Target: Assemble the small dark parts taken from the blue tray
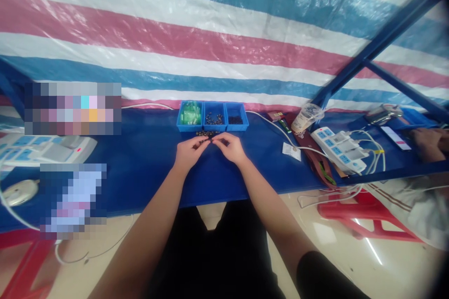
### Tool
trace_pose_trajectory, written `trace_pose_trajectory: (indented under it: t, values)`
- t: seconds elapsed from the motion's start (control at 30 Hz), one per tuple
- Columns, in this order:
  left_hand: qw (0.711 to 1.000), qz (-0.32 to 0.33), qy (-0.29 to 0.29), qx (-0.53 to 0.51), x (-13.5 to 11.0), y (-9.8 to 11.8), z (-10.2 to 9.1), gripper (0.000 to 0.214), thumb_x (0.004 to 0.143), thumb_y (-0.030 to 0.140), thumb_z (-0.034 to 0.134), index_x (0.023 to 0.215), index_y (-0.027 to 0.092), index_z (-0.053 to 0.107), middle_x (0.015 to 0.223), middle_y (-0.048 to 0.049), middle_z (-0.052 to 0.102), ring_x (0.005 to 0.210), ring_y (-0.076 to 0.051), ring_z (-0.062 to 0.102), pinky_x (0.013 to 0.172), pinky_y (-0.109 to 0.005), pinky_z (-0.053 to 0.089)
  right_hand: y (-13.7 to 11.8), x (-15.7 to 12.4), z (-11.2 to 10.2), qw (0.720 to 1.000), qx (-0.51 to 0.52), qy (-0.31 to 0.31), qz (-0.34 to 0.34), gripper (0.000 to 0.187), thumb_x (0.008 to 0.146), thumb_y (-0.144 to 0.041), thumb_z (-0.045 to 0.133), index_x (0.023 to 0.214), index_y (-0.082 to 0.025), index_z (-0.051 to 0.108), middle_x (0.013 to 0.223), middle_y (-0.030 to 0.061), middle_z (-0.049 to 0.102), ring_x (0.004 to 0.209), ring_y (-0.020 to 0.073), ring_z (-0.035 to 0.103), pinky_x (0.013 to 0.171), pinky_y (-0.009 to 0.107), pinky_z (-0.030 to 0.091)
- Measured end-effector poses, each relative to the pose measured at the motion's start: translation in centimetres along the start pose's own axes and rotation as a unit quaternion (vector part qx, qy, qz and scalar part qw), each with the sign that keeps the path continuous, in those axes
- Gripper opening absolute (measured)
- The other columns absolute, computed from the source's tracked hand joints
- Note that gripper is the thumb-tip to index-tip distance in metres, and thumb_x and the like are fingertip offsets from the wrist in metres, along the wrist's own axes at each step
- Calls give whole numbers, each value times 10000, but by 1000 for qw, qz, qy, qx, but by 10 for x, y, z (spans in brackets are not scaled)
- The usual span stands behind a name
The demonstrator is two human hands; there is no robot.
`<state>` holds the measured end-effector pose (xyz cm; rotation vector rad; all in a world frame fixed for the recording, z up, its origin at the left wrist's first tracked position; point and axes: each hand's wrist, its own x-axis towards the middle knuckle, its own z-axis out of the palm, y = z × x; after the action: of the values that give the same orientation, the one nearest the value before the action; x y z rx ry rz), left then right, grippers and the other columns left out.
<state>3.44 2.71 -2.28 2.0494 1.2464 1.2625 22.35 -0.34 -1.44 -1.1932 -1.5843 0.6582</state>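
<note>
My left hand [189, 152] and my right hand [229, 147] rest on the blue table [147, 163], fingertips pinched close together. Between and just beyond them lies a small heap of dark little parts [206, 134]; what each pinch holds is too small to name. Right behind stand three small blue bins: one with green pieces [190, 115], one with dark mixed bits [214, 118], one with black bits [236, 119].
A white power strip [338, 148] with cables lies at the right, beside a plastic cup [307, 117] and a small white packet [291, 150]. Another person's hand [430, 142] shows at the far right. A second power strip [45, 147] lies left. Red stools [361, 215] stand below.
</note>
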Motion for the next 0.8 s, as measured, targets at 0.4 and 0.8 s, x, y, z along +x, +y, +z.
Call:
trace_pose_trajectory:
  t: [0.4, 0.8]
  values:
    - [1000, -6, -10, -2, -1, -2, 1, 340, 815, 492, 687, 1005, 222, 768, 612, 26, 620, 562, -102, 555, 654, -230, 480, 3, 0, 2, 1000, 10, 22, -11, 209, 883, -389, 652, 957, -211, 730, 934, 54, 735, 789, 163, 663, 693, 292, 518]
    - [1000, 0, -9, 16, -1, -3, 1, 327, 834, 461, 677, 1046, 226, 759, 639, 22, 646, 570, -97, 571, 674, -232, 492, 2, 0, 1, 1000, 15, 6, -9, 208, 893, -369, 631, 960, -190, 712, 914, 54, 731, 754, 146, 654, 665, 272, 507]
